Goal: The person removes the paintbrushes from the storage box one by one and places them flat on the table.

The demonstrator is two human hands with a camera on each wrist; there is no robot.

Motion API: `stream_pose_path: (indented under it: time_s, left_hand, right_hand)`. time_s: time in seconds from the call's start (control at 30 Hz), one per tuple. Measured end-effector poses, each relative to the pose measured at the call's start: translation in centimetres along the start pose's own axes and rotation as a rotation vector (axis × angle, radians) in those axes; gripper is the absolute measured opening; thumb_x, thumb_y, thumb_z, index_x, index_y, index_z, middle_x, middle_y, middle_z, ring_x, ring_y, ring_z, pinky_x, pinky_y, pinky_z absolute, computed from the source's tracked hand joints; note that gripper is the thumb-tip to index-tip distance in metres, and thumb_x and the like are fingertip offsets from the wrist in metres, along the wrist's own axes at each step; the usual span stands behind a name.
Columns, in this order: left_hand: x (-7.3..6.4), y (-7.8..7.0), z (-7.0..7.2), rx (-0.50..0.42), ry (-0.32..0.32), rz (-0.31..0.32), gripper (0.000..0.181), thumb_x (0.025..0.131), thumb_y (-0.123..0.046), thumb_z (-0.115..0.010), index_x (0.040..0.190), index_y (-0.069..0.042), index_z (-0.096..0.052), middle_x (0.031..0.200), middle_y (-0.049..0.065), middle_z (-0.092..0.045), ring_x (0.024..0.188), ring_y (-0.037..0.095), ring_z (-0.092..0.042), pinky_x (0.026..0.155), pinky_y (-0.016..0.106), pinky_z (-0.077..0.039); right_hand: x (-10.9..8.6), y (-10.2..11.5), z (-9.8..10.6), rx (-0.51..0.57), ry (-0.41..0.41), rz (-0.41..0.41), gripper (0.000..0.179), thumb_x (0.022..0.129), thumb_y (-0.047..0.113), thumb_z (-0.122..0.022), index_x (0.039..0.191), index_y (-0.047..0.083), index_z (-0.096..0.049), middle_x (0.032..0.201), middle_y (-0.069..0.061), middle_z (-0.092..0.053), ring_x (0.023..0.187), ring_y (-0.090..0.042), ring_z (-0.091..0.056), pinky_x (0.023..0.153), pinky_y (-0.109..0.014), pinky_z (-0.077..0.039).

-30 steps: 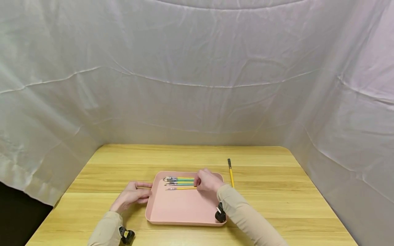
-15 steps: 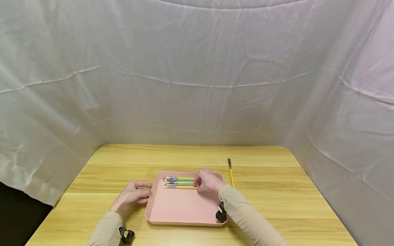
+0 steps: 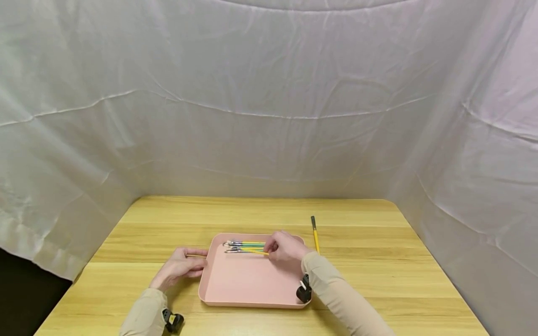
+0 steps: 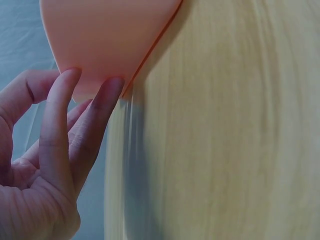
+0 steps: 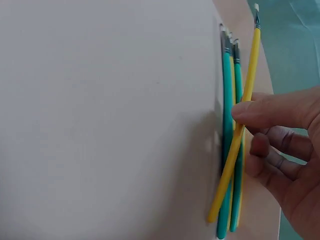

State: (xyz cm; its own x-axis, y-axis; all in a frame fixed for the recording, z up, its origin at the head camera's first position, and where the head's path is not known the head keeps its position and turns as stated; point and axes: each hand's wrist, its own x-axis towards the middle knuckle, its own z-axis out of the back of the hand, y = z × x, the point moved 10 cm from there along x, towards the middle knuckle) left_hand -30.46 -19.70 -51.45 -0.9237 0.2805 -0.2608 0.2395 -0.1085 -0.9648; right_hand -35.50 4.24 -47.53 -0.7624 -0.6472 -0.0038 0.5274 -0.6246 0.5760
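Inside the pink tray [image 3: 252,284], my right hand [image 3: 285,246] pinches a yellow-handled paintbrush [image 5: 253,60] between thumb and fingers. In the right wrist view that brush slants across a row of teal paintbrushes [image 5: 227,95] and yellow ones, which lie side by side along the tray's far wall. The head view shows their bristle ends [image 3: 232,244] pointing left, while my right hand hides the handle ends. At the tray's left side, my left hand [image 3: 180,267] rests its fairly straight fingertips [image 4: 114,90] against the outer wall.
A dark-tipped brush with a yellow handle [image 3: 315,237] lies on the wooden table [image 3: 378,280], just right of the tray. Grey cloth [image 3: 269,140] hangs behind the table and along both sides. Each wrist carries a small black camera [image 3: 173,322].
The pinched yellow paintbrush has moved from the near side of the row away from me, now overlapping the other brushes at a slant. My left hand and the tray have stayed put.
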Motion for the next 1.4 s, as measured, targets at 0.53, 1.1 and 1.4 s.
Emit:
stream_pose_path:
  time_s: [0.53, 1.1, 1.4]
  left_hand:
    - [0.1, 0.1, 0.0, -0.001, -0.002, 0.000, 0.052, 0.090, 0.001, -0.066, 0.133, 0.024, -0.046, 0.095, 0.009, -0.077, 0.078, 0.007, -0.072, 0.068, 0.019, -0.063]
    - [0.1, 0.0, 0.0, 0.009, -0.003, 0.009, 0.053, 0.090, 0.000, -0.067, 0.134, 0.022, -0.046, 0.098, 0.011, -0.077, 0.080, 0.009, -0.073, 0.070, 0.021, -0.063]
    - [0.0, 0.1, 0.1, 0.005, -0.011, 0.009, 0.053, 0.090, 0.000, -0.067, 0.134, 0.022, -0.047, 0.098, 0.012, -0.077, 0.080, 0.009, -0.073, 0.069, 0.021, -0.063]
  right_hand:
    - [-1.2, -0.2, 1.6, 0.116, -0.028, 0.016, 0.021, 0.086, -0.010, -0.066, 0.099, 0.002, -0.079, 0.100, -0.012, -0.076, 0.083, -0.007, -0.064, 0.076, -0.016, -0.056]
    - [-3.0, -0.5, 3.9, 0.229, -0.141, -0.025, 0.016, 0.087, 0.000, -0.073, 0.102, -0.002, -0.076, 0.091, -0.011, -0.071, 0.071, -0.006, -0.057, 0.064, -0.016, -0.051]
    - [-4.5, -1.1, 4.7, 0.306, -0.244, -0.020, 0.015, 0.087, -0.002, -0.072, 0.101, -0.007, -0.073, 0.083, -0.016, -0.070, 0.066, -0.003, -0.053, 0.057, -0.014, -0.045]
